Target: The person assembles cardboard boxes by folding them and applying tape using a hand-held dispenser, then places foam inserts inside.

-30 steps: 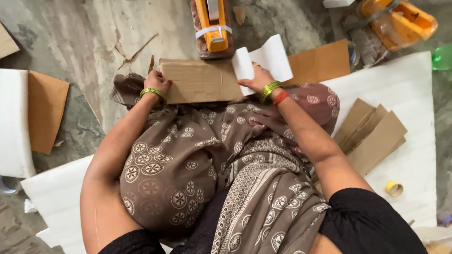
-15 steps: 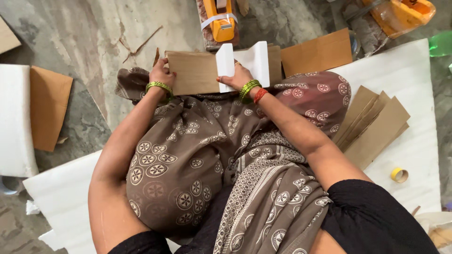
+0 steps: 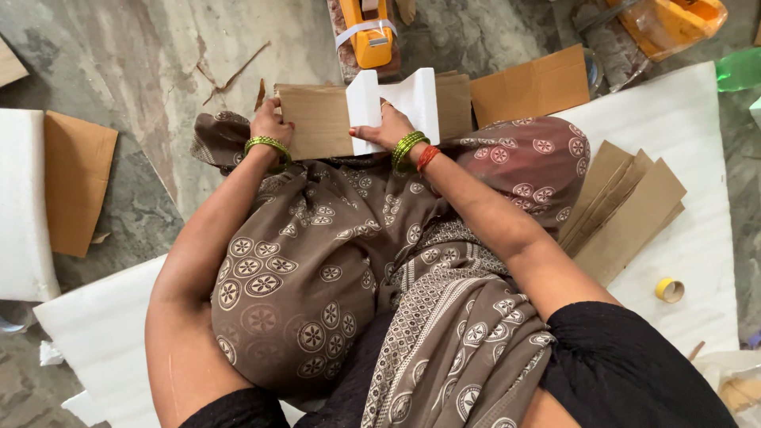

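A flat brown cardboard piece [image 3: 317, 119] lies on the floor beyond my knees. My left hand [image 3: 269, 123] grips its left edge. My right hand [image 3: 384, 127] holds a white foam piece [image 3: 392, 103] on top of the cardboard, near its middle. The foam is bent upward at both ends. Green bangles sit on both wrists, with a red one on the right.
An orange tape dispenser [image 3: 371, 32] stands just beyond the cardboard. More cardboard sheets [image 3: 626, 210] are stacked on a white foam sheet [image 3: 697, 158] at right, beside a yellow tape roll [image 3: 670, 290]. Another cardboard sheet [image 3: 75, 182] and white foam [image 3: 20, 206] lie at left.
My right hand has carried the white foam piece leftward, from the cardboard's right end to its middle. My left hand stays on the cardboard's left edge.
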